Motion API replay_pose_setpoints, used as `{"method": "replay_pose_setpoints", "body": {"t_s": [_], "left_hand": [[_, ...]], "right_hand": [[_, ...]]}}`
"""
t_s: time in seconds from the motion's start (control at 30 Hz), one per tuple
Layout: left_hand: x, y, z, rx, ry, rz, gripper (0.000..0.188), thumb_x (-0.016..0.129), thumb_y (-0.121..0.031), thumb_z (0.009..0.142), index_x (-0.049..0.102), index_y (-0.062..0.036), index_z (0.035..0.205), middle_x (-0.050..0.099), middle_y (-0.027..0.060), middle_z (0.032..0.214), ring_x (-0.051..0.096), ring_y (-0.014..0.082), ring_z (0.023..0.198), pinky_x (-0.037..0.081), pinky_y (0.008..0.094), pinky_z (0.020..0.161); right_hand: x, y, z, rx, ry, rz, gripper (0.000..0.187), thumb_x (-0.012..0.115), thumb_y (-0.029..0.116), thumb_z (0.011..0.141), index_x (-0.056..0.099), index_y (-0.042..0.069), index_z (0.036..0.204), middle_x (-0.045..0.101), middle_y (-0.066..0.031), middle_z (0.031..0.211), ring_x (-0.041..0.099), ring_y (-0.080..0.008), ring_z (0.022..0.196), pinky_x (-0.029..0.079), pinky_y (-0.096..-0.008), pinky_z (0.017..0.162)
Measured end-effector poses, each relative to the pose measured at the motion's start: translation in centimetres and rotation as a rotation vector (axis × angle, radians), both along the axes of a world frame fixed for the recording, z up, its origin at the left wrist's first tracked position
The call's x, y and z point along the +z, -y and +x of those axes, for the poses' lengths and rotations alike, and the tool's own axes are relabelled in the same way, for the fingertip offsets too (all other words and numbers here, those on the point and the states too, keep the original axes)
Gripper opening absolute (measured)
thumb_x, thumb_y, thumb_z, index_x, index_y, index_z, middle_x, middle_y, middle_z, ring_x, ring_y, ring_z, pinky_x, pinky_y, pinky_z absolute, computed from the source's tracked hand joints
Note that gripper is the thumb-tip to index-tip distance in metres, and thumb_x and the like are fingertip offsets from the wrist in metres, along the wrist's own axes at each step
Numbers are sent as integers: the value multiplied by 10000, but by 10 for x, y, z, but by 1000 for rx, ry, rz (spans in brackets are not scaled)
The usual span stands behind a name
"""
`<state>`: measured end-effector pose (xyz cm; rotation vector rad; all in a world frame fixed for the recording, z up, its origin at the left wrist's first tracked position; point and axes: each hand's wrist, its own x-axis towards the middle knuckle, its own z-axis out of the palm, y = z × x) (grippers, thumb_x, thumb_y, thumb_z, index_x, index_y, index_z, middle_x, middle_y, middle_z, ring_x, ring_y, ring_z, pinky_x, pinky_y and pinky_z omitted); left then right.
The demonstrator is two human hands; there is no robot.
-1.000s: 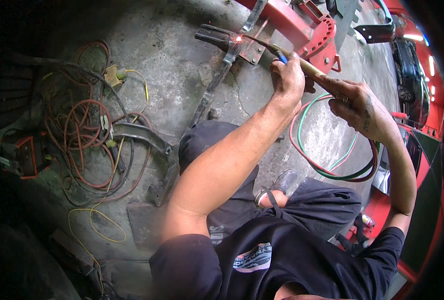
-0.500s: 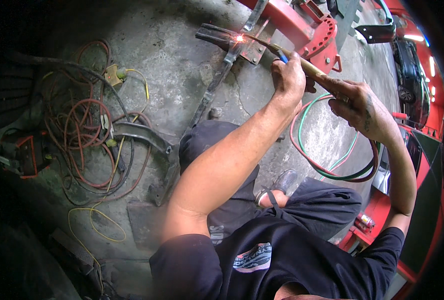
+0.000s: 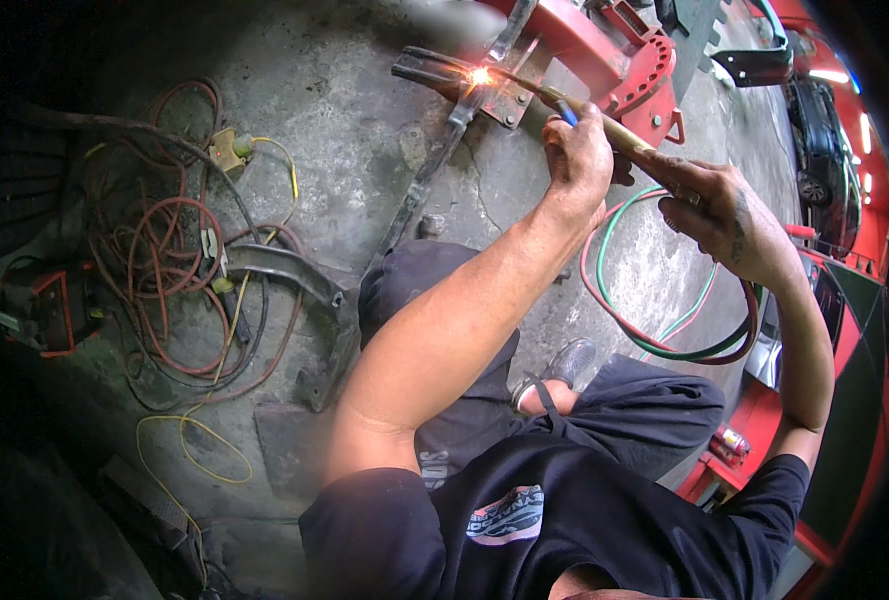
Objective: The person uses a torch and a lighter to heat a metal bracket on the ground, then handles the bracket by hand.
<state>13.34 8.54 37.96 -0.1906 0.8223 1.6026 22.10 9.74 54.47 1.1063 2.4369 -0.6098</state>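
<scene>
A brass-coloured gas torch (image 3: pixel 626 138) slants across the upper middle, its tip at a bright orange glow (image 3: pixel 480 76). My left hand (image 3: pixel 576 158) is closed around the torch's front part, beside a small blue part (image 3: pixel 566 113). Further back, my right hand (image 3: pixel 732 222) grips the torch handle. The glow sits on a dark metal piece (image 3: pixel 424 68), where it meets a long metal bar (image 3: pixel 429 175) on the floor. Next to it lies a bolted metal plate (image 3: pixel 507 106). Red and green hoses (image 3: pixel 609 290) loop below my right hand.
A red steel frame (image 3: pixel 574 40) with a perforated curved plate stands beyond my hands. Tangled hoses and cables (image 3: pixel 169 270) cover the left floor, near a curved metal arm (image 3: pixel 289 268) and a red-black machine (image 3: pixel 54 310). A parked car (image 3: pixel 824 150) is far right.
The glow at the torch tip has grown larger and brighter. A pale, blurred patch now shows at the top edge above it. Both hands hold almost the same place.
</scene>
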Motion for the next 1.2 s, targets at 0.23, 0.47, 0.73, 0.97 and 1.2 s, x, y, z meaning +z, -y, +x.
{"method": "replay_pose_setpoints", "body": {"t_s": [0.23,0.47,0.73,0.97,1.2], "left_hand": [[2,1,-1,-20,-18,-9,344,480,-277,1044,547,43,937,623,142,746,610,233,488,495,360,361],[1,2,-3,-30,-60,-33,351,476,-272,1043,566,46,924,624,138,736,610,237,485,496,364,364],[4,2,-3,-39,-22,-24,363,473,-276,1045,567,56,935,627,148,759,618,239,510,504,374,385],[5,3,-3,-35,-31,-15,360,474,-281,1045,563,51,941,628,147,762,619,239,516,504,375,389],[3,2,-2,-24,-28,-19,354,477,-279,1040,561,49,939,629,146,755,619,241,511,506,376,383]], "right_hand": [[0,-2,0,18,-24,-10,523,600,34,874,570,5,1395,599,-196,754,579,-232,637,494,-397,666],[4,3,-9,-50,53,-31,540,602,19,869,569,32,1408,650,-214,830,596,-224,653,505,-399,683],[3,2,-5,-1,16,13,542,598,13,862,573,33,1404,639,-216,816,603,-256,653,506,-410,693],[5,2,-6,-7,38,-1,533,605,21,864,574,21,1396,622,-217,801,609,-266,660,504,-411,692],[5,2,-7,-44,45,-23,532,615,24,864,573,15,1394,615,-210,793,594,-245,654,501,-407,681]]}}
